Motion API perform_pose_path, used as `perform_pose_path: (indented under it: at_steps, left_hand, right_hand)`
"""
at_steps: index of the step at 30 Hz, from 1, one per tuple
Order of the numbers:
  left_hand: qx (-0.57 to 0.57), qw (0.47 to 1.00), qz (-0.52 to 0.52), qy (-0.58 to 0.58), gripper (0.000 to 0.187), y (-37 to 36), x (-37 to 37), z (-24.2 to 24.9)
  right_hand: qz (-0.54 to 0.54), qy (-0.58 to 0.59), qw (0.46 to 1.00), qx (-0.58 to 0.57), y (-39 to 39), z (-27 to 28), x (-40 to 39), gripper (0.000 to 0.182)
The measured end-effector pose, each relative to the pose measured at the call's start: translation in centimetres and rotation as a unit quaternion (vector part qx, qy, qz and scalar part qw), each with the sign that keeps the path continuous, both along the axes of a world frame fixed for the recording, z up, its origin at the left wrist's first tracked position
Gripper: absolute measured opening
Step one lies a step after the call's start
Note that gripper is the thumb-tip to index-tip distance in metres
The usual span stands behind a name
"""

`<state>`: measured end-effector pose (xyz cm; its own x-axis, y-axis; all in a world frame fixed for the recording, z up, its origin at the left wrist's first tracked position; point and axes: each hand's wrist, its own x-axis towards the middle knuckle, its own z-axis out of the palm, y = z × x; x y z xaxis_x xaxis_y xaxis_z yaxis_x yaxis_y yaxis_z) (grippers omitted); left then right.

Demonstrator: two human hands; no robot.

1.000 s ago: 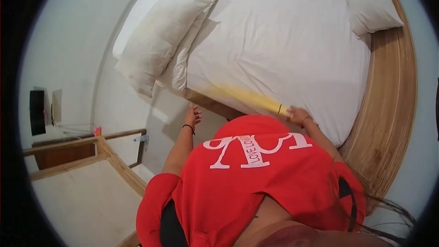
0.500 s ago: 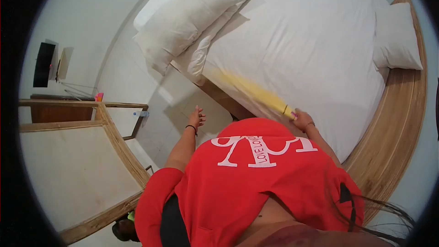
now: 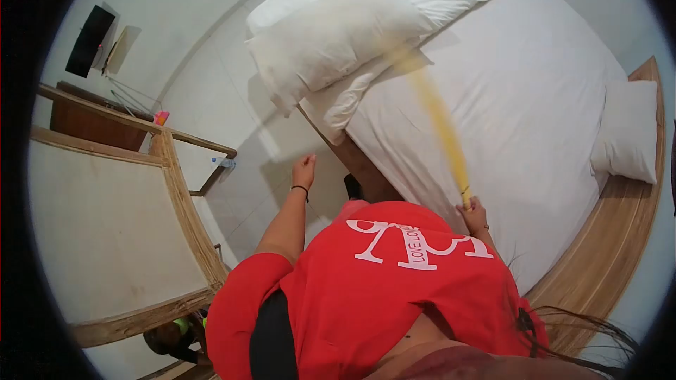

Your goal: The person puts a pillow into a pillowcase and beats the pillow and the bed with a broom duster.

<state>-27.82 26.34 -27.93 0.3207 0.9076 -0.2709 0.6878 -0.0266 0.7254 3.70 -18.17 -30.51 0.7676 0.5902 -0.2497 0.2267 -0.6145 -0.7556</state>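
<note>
My right hand (image 3: 476, 214) is closed around the near end of a long, thin yellow stick broom (image 3: 443, 123). The broom is smeared by motion and stretches over the white sheet (image 3: 521, 98) of the bed, its far end beside a large off-white pillow (image 3: 345, 39). Over the tiled floor, left of the bed's edge, my left hand (image 3: 304, 170) is raised with its fingers curled in. Nothing shows in it.
A second pillow (image 3: 628, 130) lies by the wooden headboard ledge (image 3: 598, 253) on the right. On the left stand a wood-framed panel (image 3: 120, 232), a plastic bottle (image 3: 224, 162) and a wall-mounted screen (image 3: 90, 41). Another person's head (image 3: 165, 338) shows at lower left.
The broom has swung from along the bed's near edge to pointing farther across the bed toward the large pillow. My left hand's fingers have curled in. The whole view has turned slightly.
</note>
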Motion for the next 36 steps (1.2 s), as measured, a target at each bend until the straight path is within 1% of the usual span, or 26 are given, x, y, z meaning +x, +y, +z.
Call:
perform_pose_path:
  at_steps: [1, 2, 4, 6, 7, 8, 10, 11, 12, 13, 15, 17, 18, 19, 20, 21, 23, 24, 26, 27, 28, 30, 31, 32, 35, 36]
  left_hand:
    - [0.078, 0.997, -0.014, -0.024, 0.035, 1.8, 0.7, 0.9]
    - [0.137, 0.99, -0.018, -0.022, 0.037, 3.0, 2.0, 3.3]
    - [0.253, 0.966, -0.042, -0.015, 0.042, 6.6, 4.6, 7.4]
    - [0.335, 0.938, -0.091, -0.011, 0.051, 10.9, 6.4, 9.7]
    - [0.365, 0.923, -0.12, -0.016, 0.057, 13.1, 7.9, 11.0]
    - [0.396, 0.906, -0.148, -0.024, 0.064, 15.2, 9.6, 12.5]
    - [0.405, 0.899, -0.163, 0.036, 0.072, 17.7, 12.6, 15.4]
    - [0.407, 0.894, -0.172, 0.067, 0.076, 18.9, 13.6, 16.0]
    - [0.38, 0.901, -0.191, 0.081, 0.086, 20.9, 14.4, 15.1]
    - [0.376, 0.892, -0.218, 0.12, 0.09, 22.4, 15.0, 14.1]
    - [0.366, 0.869, -0.268, 0.198, 0.1, 23.4, 15.2, 12.8]
    - [0.307, 0.847, -0.345, 0.262, 0.103, 24.3, 14.4, 10.1]
    - [0.275, 0.831, -0.383, 0.295, 0.104, 24.2, 13.6, 9.0]
    - [0.259, 0.821, -0.4, 0.313, 0.104, 23.9, 12.8, 8.4]
    - [0.244, 0.812, -0.415, 0.33, 0.103, 23.7, 12.1, 8.0]
    - [0.231, 0.804, -0.426, 0.345, 0.102, 23.7, 11.8, 7.7]
    - [0.207, 0.813, -0.429, 0.335, 0.104, 23.9, 11.7, 7.0]
    - [0.191, 0.815, -0.433, 0.334, 0.104, 23.8, 11.3, 6.6]
    - [0.167, 0.814, -0.437, 0.344, 0.105, 23.9, 11.3, 6.6]
    - [0.156, 0.815, -0.437, 0.347, 0.106, 24.0, 11.5, 6.8]
    - [0.156, 0.814, -0.439, 0.347, 0.106, 24.1, 12.0, 6.9]
    - [0.157, 0.808, -0.445, 0.352, 0.107, 24.3, 11.8, 7.0]
    - [0.162, 0.804, -0.45, 0.354, 0.107, 24.2, 11.7, 6.9]
    - [0.167, 0.801, -0.452, 0.355, 0.107, 24.3, 11.8, 7.0]
    - [0.163, 0.81, -0.441, 0.35, 0.107, 24.8, 13.0, 7.4]
    - [0.154, 0.812, -0.44, 0.352, 0.107, 24.5, 12.5, 7.3]
  right_hand:
    - [-0.074, -0.003, 0.994, 0.082, 1.4, -0.2, 0.2, 0.034]
    - [-0.138, -0.015, 0.986, 0.096, 3.8, 0.3, 0.7, 0.032]
    - [-0.183, 0.105, 0.952, 0.222, 10.5, 7.5, 0.9, 0.047]
    - [-0.119, 0.009, 0.965, 0.233, 17.6, 14.0, -0.1, 0.059]
    - [-0.085, -0.001, 0.964, 0.251, 21.0, 17.7, -1.2, 0.057]
    - [-0.035, -0.062, 0.969, 0.237, 23.9, 18.6, -2.1, 0.048]
    - [0.053, -0.193, 0.956, 0.217, 29.7, 20.3, -3.8, 0.032]
    - [0.116, -0.211, 0.949, 0.205, 32.3, 21.4, -5.1, 0.027]
    - [0.161, -0.238, 0.944, 0.162, 34.6, 22.7, -6.7, 0.027]
    - [0.209, -0.274, 0.918, 0.196, 36.6, 22.9, -7.6, 0.03]
    - [0.286, -0.31, 0.892, 0.165, 39.0, 20.3, -7.1, 0.034]
    - [0.265, -0.326, 0.907, 0.041, 38.8, 14.3, -3.3, 0.035]
    - [0.115, -0.201, 0.973, -0.011, 37.1, 8.5, -0.2, 0.04]
    - [0.002, -0.132, 0.991, -0.03, 35.7, 6.9, 0.8, 0.043]
    - [-0.118, -0.065, 0.99, -0.036, 34.2, 5.5, 1.7, 0.046]
    - [-0.192, -0.067, 0.979, -0.008, 33.7, 8.2, 1.1, 0.047]
    - [-0.263, -0.012, 0.961, 0.083, 35.1, 15.2, -1.0, 0.049]
    - [-0.299, 0.021, 0.946, 0.126, 35.7, 17.2, -2.7, 0.049]
    - [-0.187, -0.153, 0.961, 0.135, 35.6, 16.3, -3.7, 0.053]
    - [-0.125, -0.239, 0.953, 0.138, 35.5, 15.7, -3.7, 0.055]
    - [-0.055, -0.309, 0.944, 0.1, 35.2, 15.1, -3.3, 0.054]
    - [-0.08, -0.131, 0.986, -0.062, 35.4, 12.8, -1.2, 0.055]
    - [-0.09, -0.038, 0.985, -0.142, 35.4, 11.1, -0.3, 0.055]
    - [-0.109, -0.083, 0.988, -0.072, 34.9, 8.2, 0.6, 0.057]
    - [-0.177, -0.002, 0.983, 0.044, 38.5, 16.3, -1.2, 0.057]
    - [-0.146, -0.062, 0.984, 0.082, 38.5, 16.3, -1.9, 0.057]
